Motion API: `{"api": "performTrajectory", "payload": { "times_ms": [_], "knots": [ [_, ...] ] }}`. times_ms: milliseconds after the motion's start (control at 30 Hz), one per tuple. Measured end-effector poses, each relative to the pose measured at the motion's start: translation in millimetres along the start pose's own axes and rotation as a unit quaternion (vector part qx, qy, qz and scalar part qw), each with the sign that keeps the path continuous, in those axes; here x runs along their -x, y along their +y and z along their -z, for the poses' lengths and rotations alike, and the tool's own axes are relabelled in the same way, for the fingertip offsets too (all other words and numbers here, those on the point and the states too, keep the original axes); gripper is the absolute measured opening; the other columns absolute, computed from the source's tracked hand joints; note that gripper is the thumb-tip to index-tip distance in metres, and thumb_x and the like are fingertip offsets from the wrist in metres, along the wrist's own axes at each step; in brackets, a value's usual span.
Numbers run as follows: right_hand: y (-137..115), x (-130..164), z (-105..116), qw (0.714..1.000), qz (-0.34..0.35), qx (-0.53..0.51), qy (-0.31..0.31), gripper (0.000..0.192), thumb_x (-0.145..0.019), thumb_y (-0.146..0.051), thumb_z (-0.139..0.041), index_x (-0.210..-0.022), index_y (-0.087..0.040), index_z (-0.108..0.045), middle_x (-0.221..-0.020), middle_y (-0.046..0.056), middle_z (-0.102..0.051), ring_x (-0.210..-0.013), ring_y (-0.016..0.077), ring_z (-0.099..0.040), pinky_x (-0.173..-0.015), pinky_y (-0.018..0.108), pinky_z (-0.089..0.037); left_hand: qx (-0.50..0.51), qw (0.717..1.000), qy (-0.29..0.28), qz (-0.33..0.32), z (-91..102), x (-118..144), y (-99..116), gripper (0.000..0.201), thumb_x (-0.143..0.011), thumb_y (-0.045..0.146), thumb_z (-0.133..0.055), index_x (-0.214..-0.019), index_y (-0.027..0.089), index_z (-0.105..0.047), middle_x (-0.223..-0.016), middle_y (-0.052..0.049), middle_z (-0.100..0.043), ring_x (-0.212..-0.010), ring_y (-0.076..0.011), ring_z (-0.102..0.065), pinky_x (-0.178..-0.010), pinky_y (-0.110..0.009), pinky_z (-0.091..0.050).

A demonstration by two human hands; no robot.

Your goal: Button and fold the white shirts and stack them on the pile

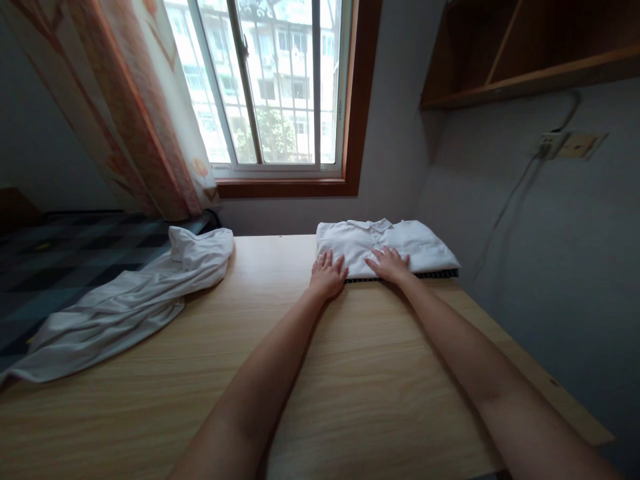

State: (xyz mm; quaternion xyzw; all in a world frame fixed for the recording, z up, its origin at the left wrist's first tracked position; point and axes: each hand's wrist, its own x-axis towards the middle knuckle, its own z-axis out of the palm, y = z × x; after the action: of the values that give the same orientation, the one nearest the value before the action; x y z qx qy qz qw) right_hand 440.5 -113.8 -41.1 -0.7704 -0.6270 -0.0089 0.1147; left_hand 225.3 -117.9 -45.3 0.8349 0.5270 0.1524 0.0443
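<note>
A folded white collared shirt [415, 243] lies at the far right part of the wooden table, its collar toward the window. Beneath its near edge shows a thin dark, patterned strip [440, 273]; what it belongs to is mostly hidden. My left hand [329, 273] rests palm down on the shirt's near left corner, fingers spread. Flat on the near edge, right of it, lies my right hand [390, 265], its fingers also apart. Neither hand grips the cloth. To the left, a crumpled white garment [145, 297] lies across the table's edge.
The light wooden table [380, 373] runs up to the wall below a barred window [280, 87]. A dark checked bed cover [75, 260] and a patterned curtain [145, 107] are at left. On the right are a wall shelf [530, 77] and a socket with a cable [550, 143].
</note>
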Motion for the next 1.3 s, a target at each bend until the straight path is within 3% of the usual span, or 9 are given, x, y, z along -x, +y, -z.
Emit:
{"api": "performTrajectory", "payload": {
  "times_ms": [233,433,567,667,800,933,1033,1133,1300],
  "knots": [
    [-2.9,8.8,-8.3,1.0,-0.002,0.026,-0.015,0.065,-0.094,-0.066,-0.022,-0.149,-0.035,-0.035,-0.16,0.009,-0.024,-0.145,0.0331,-0.021,-0.112,0.065,-0.012,-0.026,0.999,0.02,0.01,-0.1,3.2,0.2,0.061,-0.097,0.056,-0.027,-0.15,0.027,-0.035,-0.162,-0.012,-0.019,-0.149,-0.0305,-0.014,-0.119,-0.051,-0.014],
    [-3.4,25.6,-7.4,0.998,0.016,0.039,0.035,0.053,-0.101,-0.045,-0.026,-0.148,-0.027,-0.041,-0.156,0.012,-0.034,-0.143,0.0282,-0.029,-0.116,0.05,-0.018,-0.071,0.997,0.041,0.01,7.5,13.2,8.1,0.056,-0.099,0.047,-0.027,-0.146,0.019,-0.042,-0.155,-0.018,-0.034,-0.145,-0.0313,-0.026,-0.116,-0.062,-0.011],
    [-2.6,39.3,-2.2,0.998,0.03,0.032,0.034,0.05,-0.1,-0.035,-0.03,-0.144,-0.021,-0.046,-0.154,0.013,-0.038,-0.141,0.0255,-0.033,-0.116,0.044,-0.022,-0.067,0.997,0.048,0.002,26.3,27.2,1.3,0.045,-0.099,0.038,-0.029,-0.135,0.021,-0.052,-0.149,-0.012,-0.045,-0.142,-0.0274,-0.033,-0.116,-0.061,-0.014],
    [-7.4,50.2,4.7,0.999,0.01,0.019,0.031,0.047,-0.096,-0.029,-0.035,-0.14,-0.02,-0.05,-0.154,0.013,-0.037,-0.143,0.0279,-0.029,-0.115,0.049,-0.022,-0.073,0.996,0.045,0.021,51.7,39.9,-25.5,0.045,-0.097,0.039,-0.038,-0.136,0.022,-0.05,-0.153,-0.011,-0.039,-0.142,-0.0278,-0.032,-0.116,-0.055,-0.021],
    [-29.5,75.3,12.1,0.997,-0.014,-0.029,0.068,0.041,-0.091,-0.025,-0.045,-0.128,-0.023,-0.061,-0.157,0.012,-0.029,-0.147,0.034,-0.016,-0.112,0.062,-0.02,-0.095,0.99,0.09,0.052,93.7,66.4,-94.7,0.052,-0.092,0.037,-0.048,-0.141,0.02,-0.046,-0.153,-0.013,-0.038,-0.14,-0.0282,-0.034,-0.114,-0.045,-0.027],
    [-60.4,111.6,9.4,0.988,0.093,-0.086,0.085,0.038,-0.089,-0.025,-0.051,-0.126,-0.024,-0.061,-0.154,0.011,-0.035,-0.146,0.0307,-0.021,-0.115,0.056,-0.019,-0.204,0.949,0.163,0.178,124.1,104.1,-171.9,0.064,-0.085,0.029,-0.054,-0.145,0.011,-0.04,-0.153,-0.021,-0.035,-0.14,-0.0366,-0.029,-0.113,-0.054,-0.022],
    [-76.9,133.8,0.9,0.975,0.163,-0.122,0.09,0.04,-0.09,-0.023,-0.05,-0.129,-0.023,-0.059,-0.152,0.011,-0.04,-0.145,0.029,-0.024,-0.116,0.054,-0.017,-0.205,0.93,0.151,0.263,133.9,128.5,-207.7,0.067,-0.085,0.038,-0.055,-0.143,0.006,-0.042,-0.143,-0.025,-0.045,-0.131,-0.0408,-0.04,-0.106,-0.054,-0.031],
    [-82.8,145.4,-7.1,0.964,0.199,-0.154,0.091,0.04,-0.091,-0.022,-0.048,-0.13,-0.022,-0.058,-0.149,0.011,-0.043,-0.144,0.0273,-0.027,-0.116,0.054,-0.017,-0.209,0.935,0.116,0.263,135.8,141.8,-216.3,0.054,-0.088,0.036,-0.048,-0.135,0.01,-0.052,-0.126,-0.021,-0.061,-0.115,-0.0375,-0.054,-0.095,-0.048,-0.041],
    [-81.6,148.6,-10.3,0.952,0.227,-0.19,0.08,0.037,-0.09,-0.02,-0.048,-0.124,-0.02,-0.062,-0.142,0.01,-0.052,-0.14,0.0253,-0.034,-0.115,0.052,-0.022,-0.255,0.945,0.09,0.183,133.2,147.1,-190.1,0.039,-0.089,0.021,-0.041,-0.119,0.013,-0.064,-0.111,-0.017,-0.069,-0.102,-0.0338,-0.061,-0.087,-0.043,-0.042]
  ]
}}
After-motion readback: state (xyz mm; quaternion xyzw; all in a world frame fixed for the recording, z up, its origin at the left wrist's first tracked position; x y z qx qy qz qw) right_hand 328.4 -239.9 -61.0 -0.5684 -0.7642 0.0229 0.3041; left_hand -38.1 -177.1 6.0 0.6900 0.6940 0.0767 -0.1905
